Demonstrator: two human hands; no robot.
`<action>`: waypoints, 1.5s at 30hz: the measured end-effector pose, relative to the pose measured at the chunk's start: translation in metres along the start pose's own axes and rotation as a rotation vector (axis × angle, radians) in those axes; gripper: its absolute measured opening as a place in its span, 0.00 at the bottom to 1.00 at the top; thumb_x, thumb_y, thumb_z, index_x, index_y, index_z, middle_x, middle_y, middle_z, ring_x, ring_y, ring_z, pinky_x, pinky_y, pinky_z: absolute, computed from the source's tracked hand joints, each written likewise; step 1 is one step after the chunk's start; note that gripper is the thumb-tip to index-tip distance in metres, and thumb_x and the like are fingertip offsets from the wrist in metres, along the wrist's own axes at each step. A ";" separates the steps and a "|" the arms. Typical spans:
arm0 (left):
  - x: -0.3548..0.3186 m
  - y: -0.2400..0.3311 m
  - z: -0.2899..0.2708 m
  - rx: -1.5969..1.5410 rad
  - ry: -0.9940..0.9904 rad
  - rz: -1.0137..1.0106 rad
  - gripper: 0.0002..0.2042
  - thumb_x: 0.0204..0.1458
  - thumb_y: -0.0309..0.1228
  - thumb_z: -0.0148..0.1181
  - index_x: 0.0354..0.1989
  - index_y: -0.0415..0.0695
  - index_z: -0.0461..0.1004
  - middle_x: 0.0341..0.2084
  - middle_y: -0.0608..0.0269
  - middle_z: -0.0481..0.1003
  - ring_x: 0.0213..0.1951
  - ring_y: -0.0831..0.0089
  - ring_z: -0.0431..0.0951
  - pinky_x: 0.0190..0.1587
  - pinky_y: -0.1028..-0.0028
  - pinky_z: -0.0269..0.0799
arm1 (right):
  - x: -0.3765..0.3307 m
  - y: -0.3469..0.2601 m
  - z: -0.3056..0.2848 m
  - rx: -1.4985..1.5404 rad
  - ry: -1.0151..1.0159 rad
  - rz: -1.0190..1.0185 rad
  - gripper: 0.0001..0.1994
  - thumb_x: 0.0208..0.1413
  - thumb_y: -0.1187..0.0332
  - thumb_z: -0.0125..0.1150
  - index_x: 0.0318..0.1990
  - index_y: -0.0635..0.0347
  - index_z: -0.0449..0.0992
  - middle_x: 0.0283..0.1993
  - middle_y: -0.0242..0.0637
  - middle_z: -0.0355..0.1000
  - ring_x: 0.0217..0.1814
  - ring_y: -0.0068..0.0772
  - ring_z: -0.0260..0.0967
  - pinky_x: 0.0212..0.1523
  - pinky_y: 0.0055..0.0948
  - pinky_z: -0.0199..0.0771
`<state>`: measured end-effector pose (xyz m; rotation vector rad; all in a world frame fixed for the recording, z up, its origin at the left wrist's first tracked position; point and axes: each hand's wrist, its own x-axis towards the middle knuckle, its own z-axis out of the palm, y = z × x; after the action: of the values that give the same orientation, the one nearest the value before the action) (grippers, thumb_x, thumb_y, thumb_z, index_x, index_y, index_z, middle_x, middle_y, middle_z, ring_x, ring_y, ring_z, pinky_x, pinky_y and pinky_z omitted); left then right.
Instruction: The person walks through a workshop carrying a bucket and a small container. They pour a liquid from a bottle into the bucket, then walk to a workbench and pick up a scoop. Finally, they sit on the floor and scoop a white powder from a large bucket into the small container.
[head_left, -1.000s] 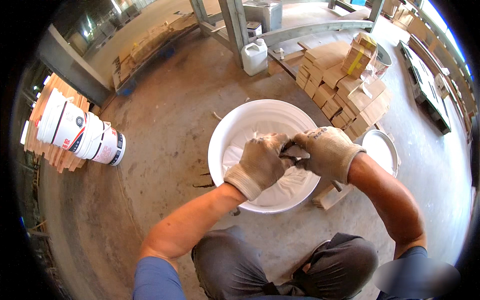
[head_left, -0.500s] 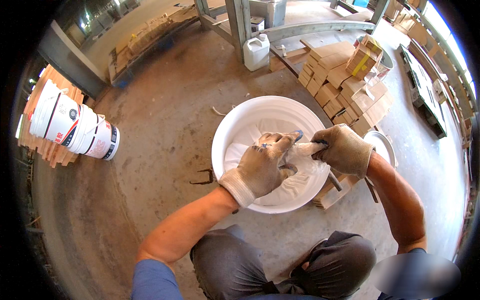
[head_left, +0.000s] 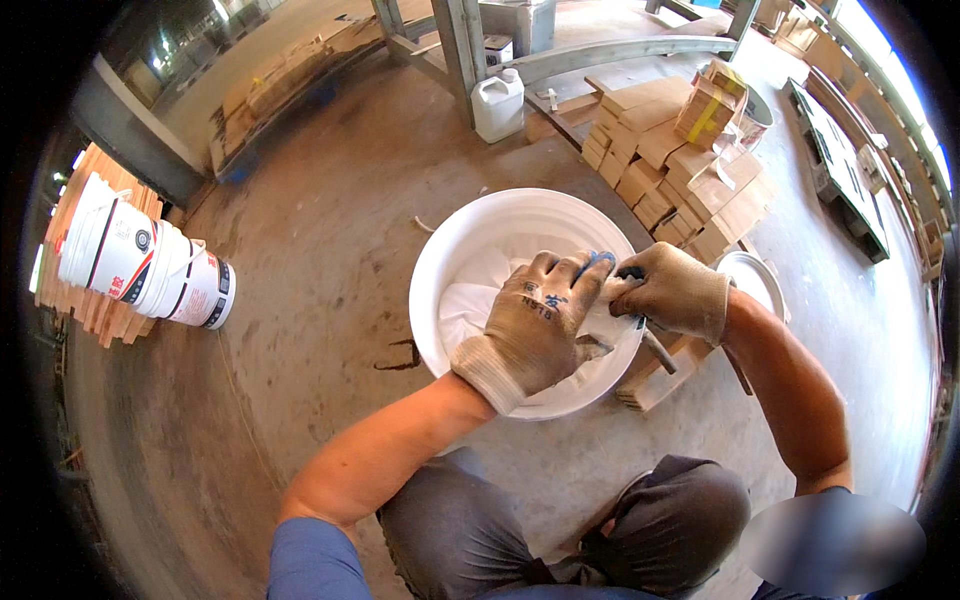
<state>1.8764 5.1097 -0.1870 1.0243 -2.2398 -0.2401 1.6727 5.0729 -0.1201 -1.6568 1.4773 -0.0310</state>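
Observation:
A round white bucket [head_left: 428,290] stands on the floor in front of my knees, with a white, wrinkled plastic bag [head_left: 468,305] inside it. Both hands wear beige knitted gloves with darker, soiled fingers. My left hand [head_left: 540,318] lies over the bag with its fingers curled round the gathered plastic and its thumb sticking out below. At the bucket's right rim, my right hand [head_left: 678,290] is closed, pinching the gathered end of the bag between thumb and fingers. The hands almost touch, and they hide most of the plastic between them. What lies under the bag is hidden.
Two stacked white pails [head_left: 150,260] stand at left before piled wooden boards [head_left: 85,310]. Cardboard pieces [head_left: 670,160] are heaped beyond the bucket on the right, with a round white lid [head_left: 752,280] nearby. A white jug [head_left: 497,106] stands by a metal frame [head_left: 456,60]; a dark pallet [head_left: 838,170] lies far right.
My right hand has drawn closer to the left, and less plastic shows between them. The left hand has turned further over the bag. The whole view has shifted slightly.

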 end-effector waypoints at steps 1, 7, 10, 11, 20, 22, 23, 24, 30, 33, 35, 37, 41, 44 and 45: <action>0.002 0.002 0.000 0.004 -0.022 0.021 0.36 0.39 0.34 0.77 0.61 0.42 0.71 0.51 0.50 0.77 0.54 0.48 0.75 0.59 0.51 0.72 | 0.003 0.007 0.002 0.000 -0.008 -0.027 0.15 0.57 0.62 0.68 0.38 0.69 0.84 0.27 0.36 0.78 0.27 0.24 0.71 0.33 0.31 0.75; 0.002 -0.016 0.001 -0.108 0.042 0.013 0.23 0.45 0.23 0.70 0.54 0.39 0.78 0.40 0.48 0.82 0.42 0.50 0.83 0.48 0.59 0.79 | -0.012 -0.002 -0.009 0.255 -0.029 -0.011 0.23 0.64 0.50 0.64 0.44 0.68 0.84 0.30 0.32 0.77 0.26 0.20 0.70 0.29 0.26 0.74; -0.001 -0.018 0.001 -0.406 0.072 -0.112 0.12 0.57 0.26 0.68 0.49 0.38 0.82 0.38 0.53 0.84 0.41 0.64 0.84 0.45 0.67 0.80 | -0.010 0.025 -0.017 0.379 -0.022 0.013 0.29 0.65 0.44 0.60 0.50 0.68 0.82 0.30 0.33 0.77 0.27 0.20 0.72 0.29 0.24 0.76; -0.004 -0.020 0.000 -0.536 0.085 -0.221 0.11 0.59 0.27 0.67 0.49 0.38 0.82 0.38 0.55 0.84 0.41 0.68 0.83 0.45 0.69 0.79 | -0.010 0.025 -0.017 0.379 -0.029 0.007 0.29 0.66 0.43 0.60 0.50 0.68 0.82 0.30 0.33 0.77 0.27 0.20 0.72 0.29 0.24 0.76; -0.002 -0.032 -0.028 -0.578 0.269 -0.718 0.13 0.57 0.24 0.63 0.51 0.37 0.80 0.43 0.51 0.82 0.45 0.62 0.82 0.51 0.67 0.76 | -0.042 0.007 -0.014 -0.098 0.144 -0.154 0.14 0.56 0.65 0.71 0.46 0.63 0.84 0.34 0.40 0.82 0.34 0.29 0.79 0.41 0.32 0.80; -0.003 -0.038 -0.025 -0.428 0.381 -0.654 0.14 0.56 0.24 0.64 0.51 0.37 0.80 0.46 0.50 0.81 0.46 0.60 0.82 0.51 0.67 0.76 | -0.044 0.009 -0.011 -0.097 0.225 -0.243 0.10 0.54 0.70 0.71 0.43 0.61 0.84 0.34 0.41 0.82 0.32 0.30 0.80 0.40 0.32 0.80; 0.000 -0.037 -0.026 -0.358 0.431 -0.619 0.14 0.56 0.24 0.64 0.51 0.37 0.80 0.48 0.50 0.81 0.47 0.59 0.82 0.52 0.67 0.76 | -0.045 0.009 -0.011 -0.111 0.257 -0.284 0.10 0.54 0.70 0.71 0.43 0.61 0.84 0.34 0.41 0.82 0.32 0.30 0.80 0.39 0.32 0.80; 0.000 -0.034 -0.030 -0.315 0.415 -0.557 0.18 0.55 0.20 0.60 0.55 0.39 0.79 0.48 0.51 0.82 0.50 0.64 0.81 0.55 0.67 0.76 | -0.046 0.008 -0.012 -0.124 0.289 -0.325 0.11 0.54 0.71 0.71 0.44 0.62 0.84 0.34 0.42 0.83 0.32 0.30 0.80 0.39 0.32 0.81; 0.002 0.018 -0.053 0.151 0.049 0.239 0.36 0.38 0.23 0.64 0.65 0.47 0.73 0.70 0.51 0.65 0.74 0.47 0.56 0.75 0.48 0.49 | -0.047 0.012 -0.006 -0.069 0.329 -0.305 0.14 0.54 0.71 0.70 0.48 0.63 0.82 0.36 0.44 0.83 0.35 0.31 0.82 0.41 0.31 0.82; -0.001 0.027 -0.048 -0.094 -0.081 0.366 0.25 0.40 0.25 0.67 0.54 0.47 0.80 0.47 0.57 0.81 0.56 0.54 0.78 0.72 0.48 0.57 | -0.048 0.010 -0.008 -0.082 0.321 -0.296 0.15 0.54 0.70 0.71 0.49 0.63 0.82 0.37 0.44 0.83 0.36 0.31 0.82 0.42 0.31 0.82; -0.016 0.021 -0.040 0.062 -0.199 0.397 0.17 0.43 0.27 0.66 0.45 0.45 0.81 0.31 0.63 0.80 0.41 0.62 0.82 0.68 0.52 0.63 | -0.047 0.011 -0.010 -0.089 0.313 -0.270 0.16 0.54 0.69 0.71 0.49 0.64 0.82 0.37 0.43 0.83 0.37 0.30 0.82 0.43 0.31 0.82; -0.027 0.021 -0.041 0.228 -0.353 0.427 0.15 0.44 0.28 0.65 0.43 0.44 0.81 0.29 0.63 0.78 0.38 0.64 0.82 0.66 0.54 0.67 | -0.046 0.016 -0.012 -0.079 0.306 -0.219 0.16 0.54 0.69 0.72 0.49 0.65 0.82 0.38 0.43 0.83 0.37 0.30 0.82 0.43 0.31 0.82; -0.030 0.022 -0.038 0.211 -0.437 0.113 0.11 0.51 0.29 0.64 0.43 0.44 0.80 0.23 0.62 0.80 0.28 0.64 0.83 0.50 0.60 0.76 | -0.045 0.017 -0.012 -0.055 0.302 -0.213 0.16 0.55 0.67 0.70 0.49 0.65 0.82 0.39 0.44 0.83 0.38 0.31 0.81 0.44 0.32 0.82; -0.024 0.018 -0.026 -0.020 -0.064 -0.010 0.14 0.56 0.39 0.66 0.45 0.43 0.81 0.21 0.61 0.80 0.24 0.59 0.82 0.42 0.62 0.77 | -0.046 0.017 -0.014 0.035 0.295 -0.216 0.16 0.58 0.65 0.68 0.49 0.65 0.82 0.40 0.45 0.83 0.38 0.32 0.81 0.44 0.32 0.82; -0.018 0.018 -0.025 -0.075 0.055 -0.043 0.16 0.56 0.41 0.66 0.45 0.42 0.81 0.21 0.60 0.80 0.24 0.59 0.82 0.41 0.62 0.77 | -0.047 0.016 -0.014 0.055 0.298 -0.219 0.15 0.59 0.65 0.67 0.49 0.65 0.82 0.40 0.45 0.83 0.38 0.32 0.81 0.44 0.32 0.82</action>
<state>1.8899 5.1381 -0.1690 1.0274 -2.1449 -0.3086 1.6388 5.1046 -0.0970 -1.8200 1.4873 -0.4530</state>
